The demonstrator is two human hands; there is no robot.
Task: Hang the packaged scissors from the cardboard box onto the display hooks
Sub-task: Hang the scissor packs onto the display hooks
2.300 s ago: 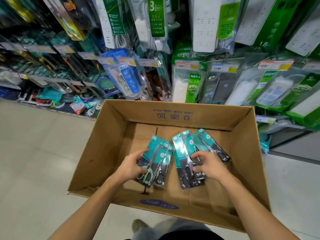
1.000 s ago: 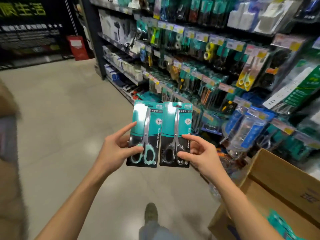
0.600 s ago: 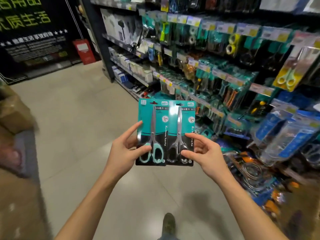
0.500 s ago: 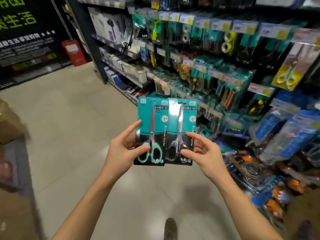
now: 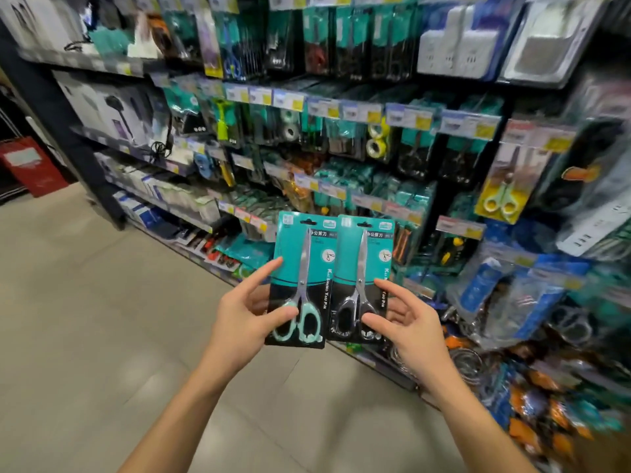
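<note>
My left hand [image 5: 244,317] pinches a teal-and-black card with mint-handled scissors [image 5: 300,278], thumb on the front near the handles, index finger stretched up along its left edge. My right hand [image 5: 408,322] pinches a matching card with black-handled scissors [image 5: 362,274] by its lower right corner. Both packs stand upright, side by side and touching, in front of the display wall of hooks [image 5: 341,192], where teal-carded tools hang. The cardboard box is out of view.
Shelves with boxed goods [image 5: 160,189] run along the left of the rack. Yellow-handled scissors [image 5: 502,199] and power strips [image 5: 457,39] hang higher up on the right. Blue and orange packs [image 5: 532,387] crowd the lower right. Beige floor tiles [image 5: 85,319] spread to the left.
Since the box, each hand has lifted one pack out. The view has swung left and closer to the rack; the packs are held slightly higher, side by side as before.
</note>
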